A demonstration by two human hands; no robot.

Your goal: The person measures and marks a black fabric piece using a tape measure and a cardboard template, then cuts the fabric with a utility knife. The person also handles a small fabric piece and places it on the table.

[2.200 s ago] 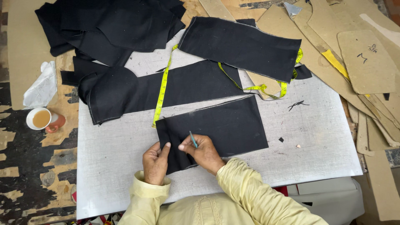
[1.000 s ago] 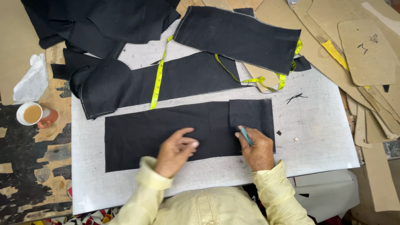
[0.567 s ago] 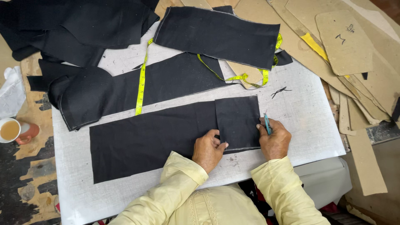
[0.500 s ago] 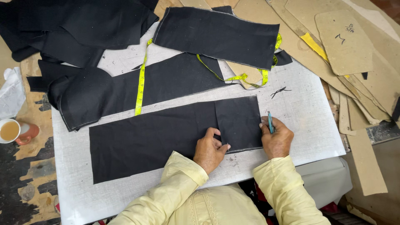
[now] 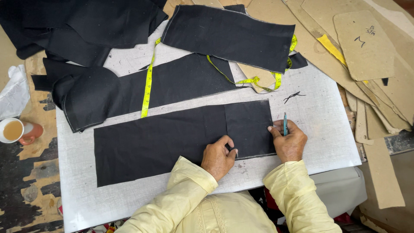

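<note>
A long black fabric strip [image 5: 164,142] lies flat across the white-covered table [image 5: 319,133], with a crease line near its right end. My left hand [image 5: 218,156] presses its fingers on the strip's lower edge next to that crease. My right hand [image 5: 288,141] rests at the strip's right end and holds a thin teal marking pencil [image 5: 284,123] upright between its fingers. Both sleeves are pale yellow.
More black fabric pieces [image 5: 228,34] and a yellow measuring tape [image 5: 148,88] lie beyond the strip. Cardboard patterns [image 5: 364,43] are stacked at the right. A cup of tea [image 5: 13,130] stands at the left edge by a crumpled white cloth [image 5: 14,92].
The folded black piece has been opened out to the left into a long strip. Both hands moved right to its right end and flattened the last fold there.
</note>
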